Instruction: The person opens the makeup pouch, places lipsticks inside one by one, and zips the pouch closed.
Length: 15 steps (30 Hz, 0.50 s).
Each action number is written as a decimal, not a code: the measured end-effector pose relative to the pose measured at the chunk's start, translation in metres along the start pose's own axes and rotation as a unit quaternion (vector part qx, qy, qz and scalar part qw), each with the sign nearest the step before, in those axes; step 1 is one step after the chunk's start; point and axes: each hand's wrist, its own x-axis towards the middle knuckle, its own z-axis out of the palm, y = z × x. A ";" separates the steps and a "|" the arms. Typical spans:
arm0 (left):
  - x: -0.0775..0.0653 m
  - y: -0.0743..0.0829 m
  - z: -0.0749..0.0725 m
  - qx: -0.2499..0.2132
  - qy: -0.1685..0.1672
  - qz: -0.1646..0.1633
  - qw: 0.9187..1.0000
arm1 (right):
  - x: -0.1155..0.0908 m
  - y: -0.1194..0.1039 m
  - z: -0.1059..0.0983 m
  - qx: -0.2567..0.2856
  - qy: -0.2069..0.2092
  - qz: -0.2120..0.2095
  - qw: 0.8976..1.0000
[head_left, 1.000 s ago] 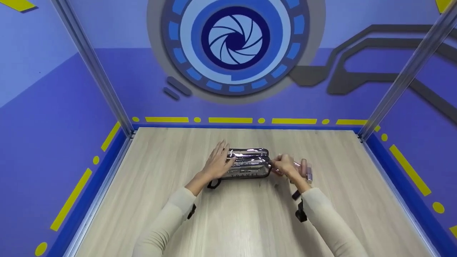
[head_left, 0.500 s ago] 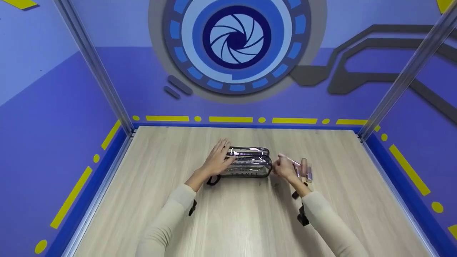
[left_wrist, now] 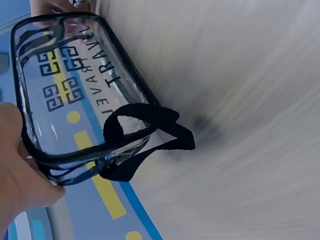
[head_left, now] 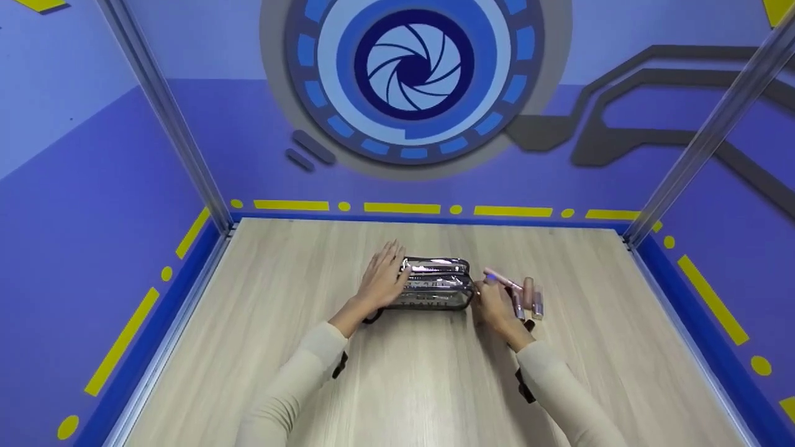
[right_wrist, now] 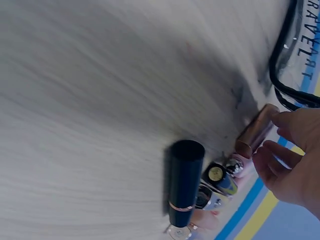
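Observation:
A clear toiletry bag [head_left: 438,298] with black trim and "TRAVEL" lettering stands on the table. My left hand [head_left: 383,279] rests on its left end, fingers straight and thumb over the top. In the left wrist view a black strap loop [left_wrist: 185,137] hangs off that end. My right hand [head_left: 495,304] is low beside the bag's right end. There, in the right wrist view, its thumb and fingers pinch a copper-coloured cosmetic tube [right_wrist: 256,131]; the head view hides this tube behind the hand.
Just right of the right hand lie several cosmetics, among them a long pink tube [head_left: 503,277], a brownish-pink tube [head_left: 528,292] and a silver-ended tube [head_left: 538,304]. A dark tube with a gold band [right_wrist: 185,180] shows large in the right wrist view. Blue panels border the wooden table [head_left: 397,385].
My right hand has drawn down toward the table's front beside the bag's right end, uncovering the long pink tube behind it. My left hand has shifted slightly right on the bag.

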 end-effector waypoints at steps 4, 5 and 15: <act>-0.002 -0.003 0.003 0.023 0.002 0.003 1.000 | -0.002 0.002 0.005 -0.040 0.005 -0.009 0.999; -0.002 -0.004 0.004 0.024 0.001 0.005 1.000 | -0.002 0.003 0.005 -0.039 0.009 -0.010 0.999; -0.001 -0.009 0.006 0.048 -0.025 0.012 0.998 | -0.005 0.005 0.010 0.008 0.033 0.011 0.999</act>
